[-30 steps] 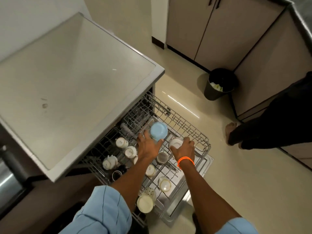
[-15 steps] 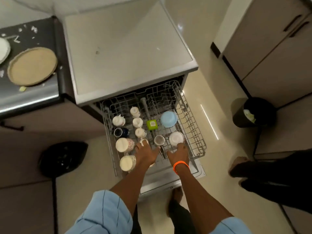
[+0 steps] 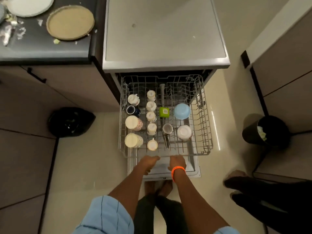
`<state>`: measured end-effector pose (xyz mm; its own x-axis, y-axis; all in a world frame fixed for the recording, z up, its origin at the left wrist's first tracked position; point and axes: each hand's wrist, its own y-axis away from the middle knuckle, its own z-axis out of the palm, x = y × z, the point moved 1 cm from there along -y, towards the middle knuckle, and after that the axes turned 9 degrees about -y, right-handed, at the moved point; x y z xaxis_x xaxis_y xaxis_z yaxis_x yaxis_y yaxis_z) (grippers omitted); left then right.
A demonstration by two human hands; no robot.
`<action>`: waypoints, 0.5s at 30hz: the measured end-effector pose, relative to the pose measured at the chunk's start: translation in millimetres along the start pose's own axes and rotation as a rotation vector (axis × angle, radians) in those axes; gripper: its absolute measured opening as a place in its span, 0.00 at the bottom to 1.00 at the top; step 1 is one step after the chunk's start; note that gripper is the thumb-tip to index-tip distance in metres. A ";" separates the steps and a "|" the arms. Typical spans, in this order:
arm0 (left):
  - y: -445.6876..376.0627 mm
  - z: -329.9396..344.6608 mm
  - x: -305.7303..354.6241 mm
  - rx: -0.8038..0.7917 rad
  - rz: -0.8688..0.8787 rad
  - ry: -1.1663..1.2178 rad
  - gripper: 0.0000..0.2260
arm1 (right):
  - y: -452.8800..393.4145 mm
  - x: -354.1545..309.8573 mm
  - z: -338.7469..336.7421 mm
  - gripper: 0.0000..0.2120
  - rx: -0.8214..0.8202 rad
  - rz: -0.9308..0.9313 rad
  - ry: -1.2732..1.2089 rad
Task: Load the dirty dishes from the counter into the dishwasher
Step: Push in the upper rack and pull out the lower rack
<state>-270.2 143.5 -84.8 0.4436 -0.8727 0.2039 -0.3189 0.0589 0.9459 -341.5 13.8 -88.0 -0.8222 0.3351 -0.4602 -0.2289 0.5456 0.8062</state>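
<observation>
Both hands, left hand point(image 3: 150, 162) and right hand point(image 3: 177, 162), grip the upper rack point(image 3: 207, 132) front rail; pushing it in looks next, with plates point(image 3: 70, 22) left on the bench point(image 3: 42, 48).

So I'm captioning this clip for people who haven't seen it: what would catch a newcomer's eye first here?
First, the pulled-out upper rack of the dishwasher, mid-frame, packed with upturned cups, a light blue bowl and a bright green cup. Next, the left hand and the right hand, with its orange wristband, both at the rack's front rail. Then the tan plate on the crumb-strewn counter, top left.
</observation>
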 end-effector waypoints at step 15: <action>-67.0 63.4 -34.2 -0.115 0.034 0.837 0.33 | -53.1 57.2 16.9 0.14 -0.159 0.175 -0.425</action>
<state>-317.1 138.7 -171.2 0.9238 -0.2253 0.3095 -0.2762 0.1677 0.9464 -367.6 16.9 -163.4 -0.5775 0.7132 -0.3973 -0.2101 0.3405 0.9165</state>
